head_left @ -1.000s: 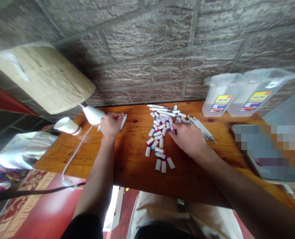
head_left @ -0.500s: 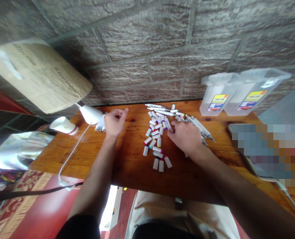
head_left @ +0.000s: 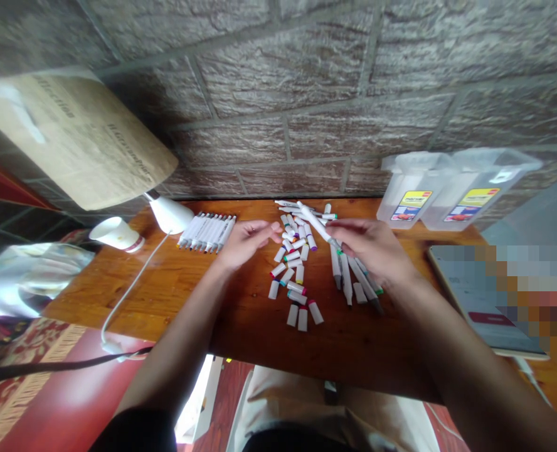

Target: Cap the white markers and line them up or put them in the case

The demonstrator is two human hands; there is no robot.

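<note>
My right hand (head_left: pixel 367 248) pinches a white marker (head_left: pixel 312 220) near its lower end, and the marker tilts up to the left. Beneath that hand lie more markers (head_left: pixel 347 279) in a loose bunch, partly hidden by it. My left hand (head_left: pixel 251 243) is raised at the left of the pile with its thumb and fingers apart, holding nothing that I can see. Between the hands, white caps (head_left: pixel 291 256) with coloured ends are scattered down the wooden table. Left of my left hand, several markers (head_left: pixel 207 231) lie side by side in a row.
A paper-shaded lamp (head_left: pixel 90 141) and a paper cup (head_left: pixel 115 235) stand at the left, with a white cable (head_left: pixel 132 285) crossing the table (head_left: pixel 165 301). Clear plastic containers (head_left: pixel 441 194) stand at the back right. A tablet (head_left: pixel 485 317) lies at the right edge.
My left hand has moved right, away from the marker row, uncovering it. My right hand has lifted a marker from the bunch, and the other markers there have shifted.
</note>
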